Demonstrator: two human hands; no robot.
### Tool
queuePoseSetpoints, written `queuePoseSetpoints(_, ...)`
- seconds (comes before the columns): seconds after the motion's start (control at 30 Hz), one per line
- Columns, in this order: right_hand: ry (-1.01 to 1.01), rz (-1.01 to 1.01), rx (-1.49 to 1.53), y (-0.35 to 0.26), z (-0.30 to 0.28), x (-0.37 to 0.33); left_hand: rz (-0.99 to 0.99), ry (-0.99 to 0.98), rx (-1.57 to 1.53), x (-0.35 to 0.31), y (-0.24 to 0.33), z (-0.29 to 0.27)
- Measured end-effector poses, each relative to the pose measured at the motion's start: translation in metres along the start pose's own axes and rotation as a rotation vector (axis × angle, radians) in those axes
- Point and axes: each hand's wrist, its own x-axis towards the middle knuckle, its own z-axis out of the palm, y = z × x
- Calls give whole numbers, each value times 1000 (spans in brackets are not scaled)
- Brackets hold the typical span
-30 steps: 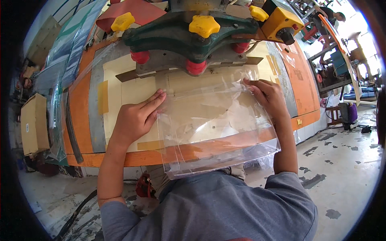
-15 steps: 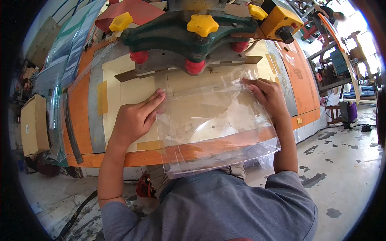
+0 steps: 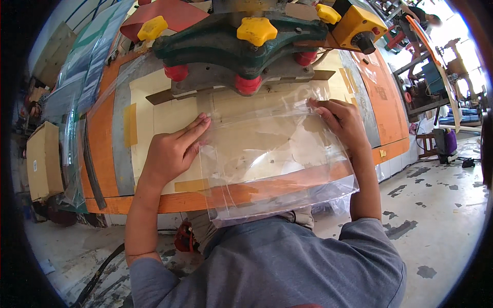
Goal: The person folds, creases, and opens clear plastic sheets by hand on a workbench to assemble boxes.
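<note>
A clear plastic bag [image 3: 277, 154] lies spread across the front of the work table, its lower end hanging over the edge near my lap. My left hand [image 3: 177, 151] grips its left side, fingers pressed together at the upper corner. On the right, my right hand [image 3: 340, 120] pinches the other upper corner between thumb and fingers. The bag's far edge reaches under the long metal bar [image 3: 205, 91] of a press. Above that bar sits the dark green press head [image 3: 241, 46] with yellow star knobs [image 3: 257, 32] and red collars [image 3: 248, 84].
Cream board taped to the orange table [image 3: 100, 154] lies under the bag. A yellow control box [image 3: 359, 28] with a black knob stands at the back right. Plastic sheets [image 3: 84, 66] and a cardboard box [image 3: 44, 161] are at the left. A person [image 3: 418, 20] is far right.
</note>
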Motion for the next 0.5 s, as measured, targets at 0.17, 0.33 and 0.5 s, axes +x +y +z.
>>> queuePoseSetpoints(0.17, -11, -13, -9, 2, 1, 1, 20, 25, -10, -1, -2, 3)
queuePoseSetpoints(0.33, -2, -18, -12, -1, 2, 1, 51, 114, 24, -1, 0, 5)
queuePoseSetpoints(0.5, -6, -9, 15, 0, 2, 0, 12, 78, 10, 0, 1, 3)
